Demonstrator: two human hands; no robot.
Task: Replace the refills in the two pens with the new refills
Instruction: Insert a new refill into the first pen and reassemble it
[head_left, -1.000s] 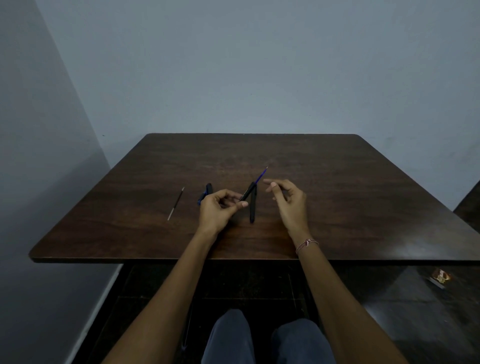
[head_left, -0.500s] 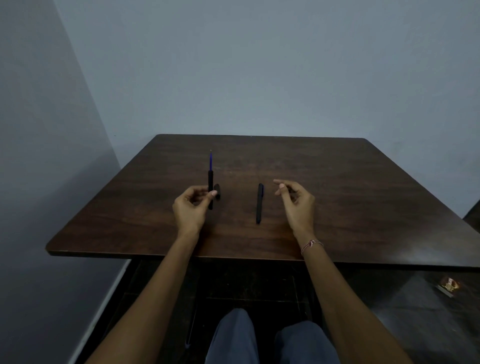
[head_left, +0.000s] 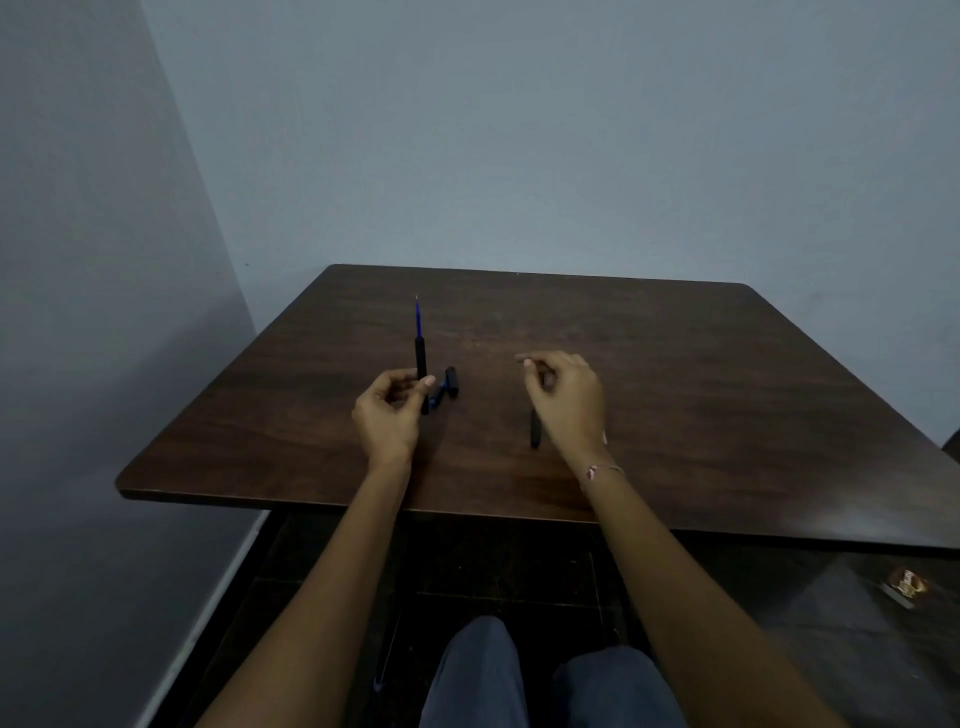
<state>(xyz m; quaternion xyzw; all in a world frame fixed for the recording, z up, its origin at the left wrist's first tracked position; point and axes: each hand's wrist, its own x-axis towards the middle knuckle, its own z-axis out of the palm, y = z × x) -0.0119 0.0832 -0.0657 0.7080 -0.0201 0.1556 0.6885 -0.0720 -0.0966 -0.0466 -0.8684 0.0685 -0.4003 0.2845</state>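
— Since a moment ago the right hand (head_left: 569, 397) has slid over the second black pen (head_left: 534, 435), so only its near end shows below the palm now. Before, that pen lay clear of the hand.

— And the left hand (head_left: 387, 413)?

— Same hold as before: thumb and fingers (head_left: 429, 382) pinched round the lower part of the black pen barrel (head_left: 421, 361), which stands upright above the desk (head_left: 701, 395). A blue refill (head_left: 417, 318) sticks up out of its top.

— Is the right hand gripping anything?

— No, its fingers are loosely curled and empty, with the forefinger pointing left. It hovers over the pen; whether it touches, I cannot tell.

— What's beside the left hand?

— A short black pen piece (head_left: 452, 382) lying on the desk just right of the thumb, with a small blue part (head_left: 435, 396) next to it. A thin bracelet (head_left: 597, 471) sits on the right wrist.
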